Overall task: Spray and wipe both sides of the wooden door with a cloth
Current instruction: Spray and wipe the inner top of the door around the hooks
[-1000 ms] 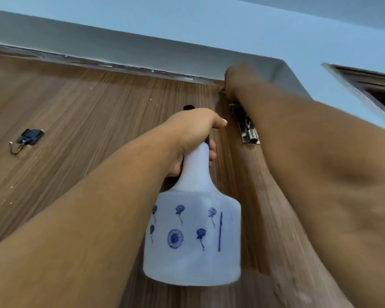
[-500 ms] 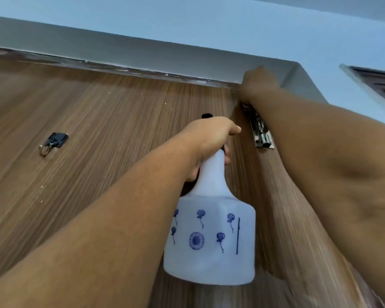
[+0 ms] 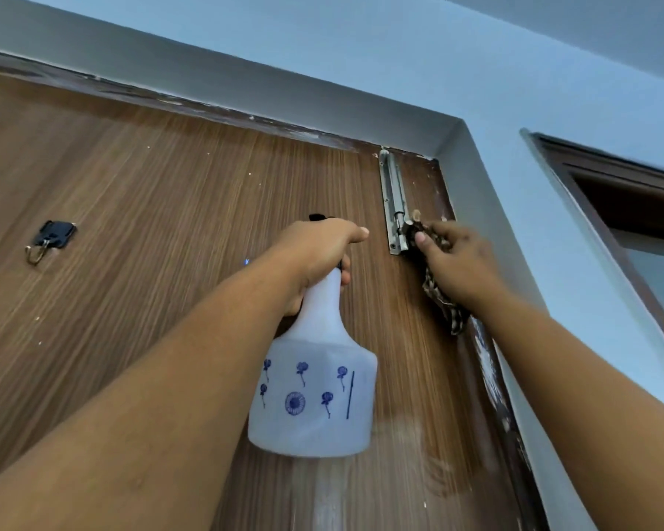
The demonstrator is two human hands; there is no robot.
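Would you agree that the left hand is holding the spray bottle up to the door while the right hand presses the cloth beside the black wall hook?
Not quite: in the head view the right hand presses the cloth beside the metal bolt latch, not the black hook. The left hand does hold the spray bottle up to the door.

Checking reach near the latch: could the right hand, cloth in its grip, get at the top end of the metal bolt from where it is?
Probably yes: the right hand holds the cloth beside the bolt, nothing blocking above.
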